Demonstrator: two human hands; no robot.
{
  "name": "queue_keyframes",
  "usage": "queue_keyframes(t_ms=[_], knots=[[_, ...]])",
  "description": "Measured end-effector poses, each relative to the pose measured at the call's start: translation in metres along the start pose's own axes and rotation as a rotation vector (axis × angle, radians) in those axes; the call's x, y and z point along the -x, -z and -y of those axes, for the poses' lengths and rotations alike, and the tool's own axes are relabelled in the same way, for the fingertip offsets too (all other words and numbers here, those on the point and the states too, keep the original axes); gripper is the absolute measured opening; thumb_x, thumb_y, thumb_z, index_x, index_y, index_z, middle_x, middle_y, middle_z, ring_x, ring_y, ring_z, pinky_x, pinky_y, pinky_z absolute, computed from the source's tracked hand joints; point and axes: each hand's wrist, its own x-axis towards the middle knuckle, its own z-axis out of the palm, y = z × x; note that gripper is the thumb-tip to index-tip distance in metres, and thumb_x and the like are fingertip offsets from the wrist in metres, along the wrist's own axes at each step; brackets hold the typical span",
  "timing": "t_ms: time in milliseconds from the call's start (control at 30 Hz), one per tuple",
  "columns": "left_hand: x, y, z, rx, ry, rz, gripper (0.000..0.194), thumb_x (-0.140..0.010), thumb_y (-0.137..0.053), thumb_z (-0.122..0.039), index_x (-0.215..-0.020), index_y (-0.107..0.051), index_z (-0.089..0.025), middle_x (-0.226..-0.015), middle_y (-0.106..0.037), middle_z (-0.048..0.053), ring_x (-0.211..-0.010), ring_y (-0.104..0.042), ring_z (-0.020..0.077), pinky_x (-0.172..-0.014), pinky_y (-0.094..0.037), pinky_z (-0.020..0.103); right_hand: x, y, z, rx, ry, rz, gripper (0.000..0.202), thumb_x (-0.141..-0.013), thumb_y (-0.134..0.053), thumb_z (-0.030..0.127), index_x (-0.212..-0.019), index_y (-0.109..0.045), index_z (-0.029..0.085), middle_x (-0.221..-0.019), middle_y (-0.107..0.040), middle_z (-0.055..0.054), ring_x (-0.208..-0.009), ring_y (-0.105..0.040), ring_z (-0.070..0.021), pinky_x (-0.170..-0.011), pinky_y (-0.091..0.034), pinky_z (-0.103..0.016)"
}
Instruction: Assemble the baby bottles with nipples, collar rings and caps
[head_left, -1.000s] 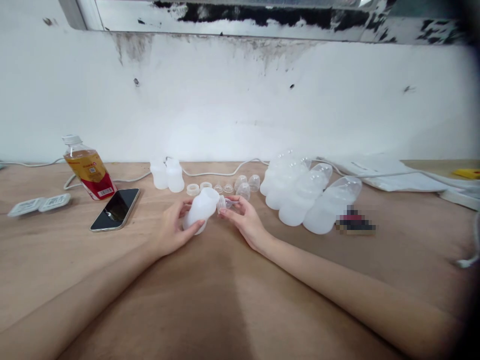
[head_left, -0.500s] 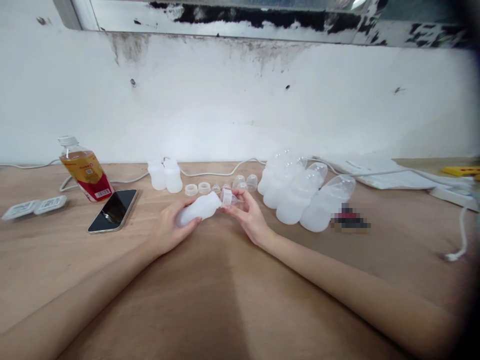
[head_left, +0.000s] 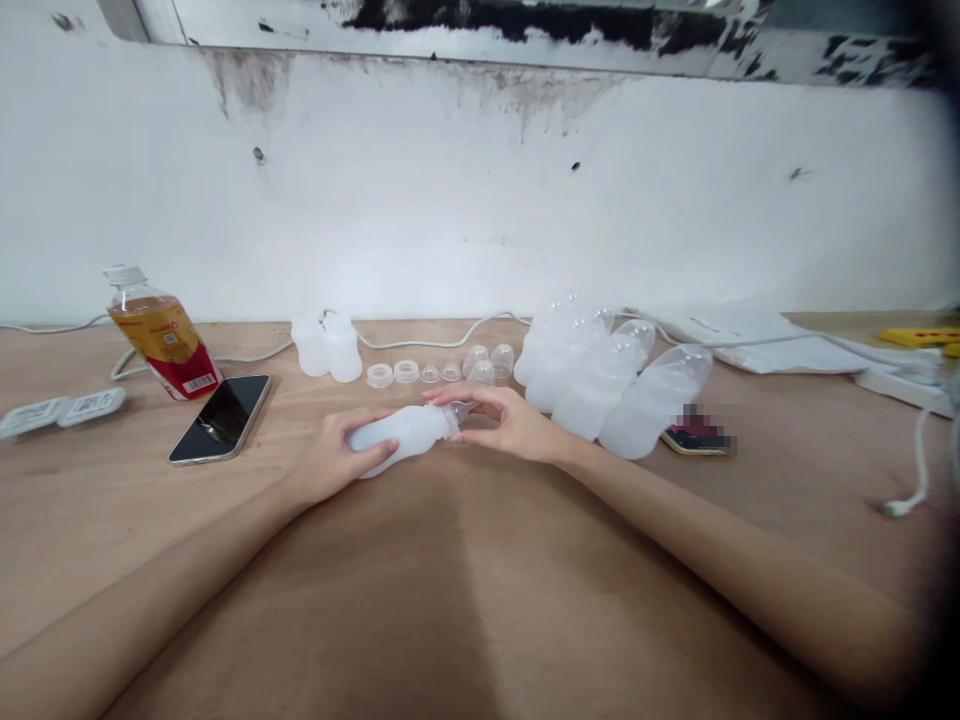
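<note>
Baby bottle (head_left: 401, 437), frosted white, is held tilted nearly on its side above the near-middle of the desk (head_left: 375, 600), its neck pointing to the right. The left hand (head_left: 341, 455) has its grip closed around the body of the bottle, thumb across the near side. The right hand (head_left: 499, 420) has its grip closed about the white collar (head_left: 448, 418) at the neck, fingers over the top and thumb below, with the clear teat (head_left: 463, 410) between them. Half a second ago the collar was only meeting the mouth at an angle; now it sits in line with the neck, and the right hand reaches farther over it.

Just behind the hands is a row of two ring collars (head_left: 380, 375), two small teats (head_left: 430, 373) and three clear domed caps (head_left: 502, 360). Two uncapped bottles (head_left: 343, 348) stand behind and to the left. To the right, near the right forearm, stands a cluster of capped bottles (head_left: 630, 405), with a partly pixelated flat object (head_left: 697, 440) beside it. Farther left are a phone (head_left: 221, 420), a leaning drink bottle (head_left: 165, 335) and two labelled packs (head_left: 91, 406). A white cable (head_left: 420, 345) runs along the back.
</note>
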Motion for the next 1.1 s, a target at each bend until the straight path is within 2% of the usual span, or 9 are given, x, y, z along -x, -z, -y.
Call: queue_keyframes(t_ms=[100, 267, 333, 467, 533, 700, 833, 1000, 1100], knots=[[0.001, -0.001, 0.000, -0.027, -0.036, 0.000, 0.036, -0.074, -0.053, -0.038, -0.104, -0.059, -0.019, -0.103, -0.064, 0.004, -0.092, -0.059, 0.0227, -0.076, -0.048, 0.031, -0.001, -0.001, 0.000, 0.032, -0.064, -0.015, 0.038, -0.067, -0.064, 0.028, -0.105, -0.056, 0.024, -0.112, -0.057, -0.002, -0.103, -0.053, -0.0179, -0.083, -0.045, -0.032], [0.004, -0.002, -0.002, -0.113, -0.164, 0.021, 0.039, -0.074, -0.054, -0.033, -0.111, -0.054, -0.021, -0.108, -0.060, 0.005, -0.094, -0.057, 0.0213, -0.080, -0.046, 0.032, -0.001, -0.007, -0.004, 0.017, -0.309, 0.077, 0.037, -0.083, -0.038, 0.047, -0.082, -0.057, 0.015, -0.063, -0.062, -0.002, -0.046, -0.057, -0.0104, -0.041, -0.039, -0.021], [0.004, -0.002, -0.002, -0.122, -0.168, 0.019, 0.038, -0.074, -0.053, -0.034, -0.111, -0.053, -0.022, -0.109, -0.060, 0.005, -0.094, -0.057, 0.0217, -0.081, -0.045, 0.033, -0.001, -0.007, -0.003, 0.060, -0.299, 0.073, 0.040, -0.085, -0.033, 0.048, -0.085, -0.057, 0.016, -0.063, -0.062, -0.002, -0.044, -0.055, -0.0087, -0.041, -0.039, -0.020], [0.002, -0.002, -0.002, -0.113, -0.151, -0.016, 0.039, -0.074, -0.053, -0.034, -0.111, -0.053, -0.020, -0.109, -0.060, 0.006, -0.095, -0.057, 0.0218, -0.080, -0.046, 0.033, -0.001, 0.001, 0.003, 0.135, -0.100, 0.009, 0.053, -0.071, -0.060, 0.039, -0.119, -0.043, 0.025, -0.109, -0.055, -0.006, -0.087, -0.057, -0.0157, -0.054, -0.046, -0.021], [0.002, -0.002, -0.002, -0.117, -0.146, -0.032, 0.038, -0.074, -0.053, -0.034, -0.110, -0.054, -0.020, -0.107, -0.060, 0.005, -0.093, -0.057, 0.0211, -0.079, -0.046, 0.032, -0.002, 0.002, 0.005, 0.163, -0.033, 0.035, 0.056, -0.066, -0.065, 0.033, -0.118, -0.044, 0.027, -0.119, -0.049, -0.005, -0.099, -0.052, -0.0184, -0.059, -0.047, -0.023], [0.004, -0.002, 0.000, -0.145, -0.237, -0.039, 0.039, -0.074, -0.054, -0.032, -0.111, -0.052, -0.019, -0.106, -0.059, 0.006, -0.093, -0.056, 0.0193, -0.079, -0.045, 0.029, -0.002, -0.008, 0.004, 0.136, -0.207, -0.019, 0.031, -0.077, -0.051, 0.044, -0.091, -0.058, 0.018, -0.078, -0.064, -0.003, -0.059, -0.058, -0.0107, -0.050, -0.044, -0.021], [0.004, -0.004, 0.000, -0.174, -0.296, -0.043, 0.039, -0.074, -0.055, -0.031, -0.112, -0.052, -0.020, -0.106, -0.058, 0.006, -0.093, -0.056, 0.0187, -0.081, -0.045, 0.029, -0.001, -0.013, 0.004, 0.100, -0.342, 0.029, 0.049, -0.084, -0.029, 0.052, -0.069, -0.057, 0.014, -0.051, -0.056, 0.000, -0.036, -0.048, -0.0068, -0.043, -0.039, -0.021], [0.002, -0.004, 0.001, -0.163, -0.232, -0.072, 0.039, -0.074, -0.055, -0.032, -0.111, -0.051, -0.022, -0.106, -0.059, 0.005, -0.093, -0.056, 0.0195, -0.079, -0.045, 0.031, -0.002, 0.000, 0.006, 0.126, -0.109, -0.009, 0.046, -0.073, -0.057, 0.040, -0.115, -0.047, 0.025, -0.107, -0.056, -0.005, -0.087, -0.057, -0.0159, -0.056, -0.046, -0.022], [0.002, -0.004, 0.002, -0.164, -0.225, -0.078, 0.038, -0.075, -0.055, -0.032, -0.111, -0.052, -0.022, -0.104, -0.059, 0.005, -0.092, -0.055, 0.0190, -0.079, -0.045, 0.030, -0.001, 0.001, 0.005, 0.149, -0.042, 0.028, 0.051, -0.067, -0.064, 0.033, -0.115, -0.048, 0.027, -0.118, -0.050, -0.004, -0.099, -0.052, -0.0188, -0.059, -0.047, -0.023]])
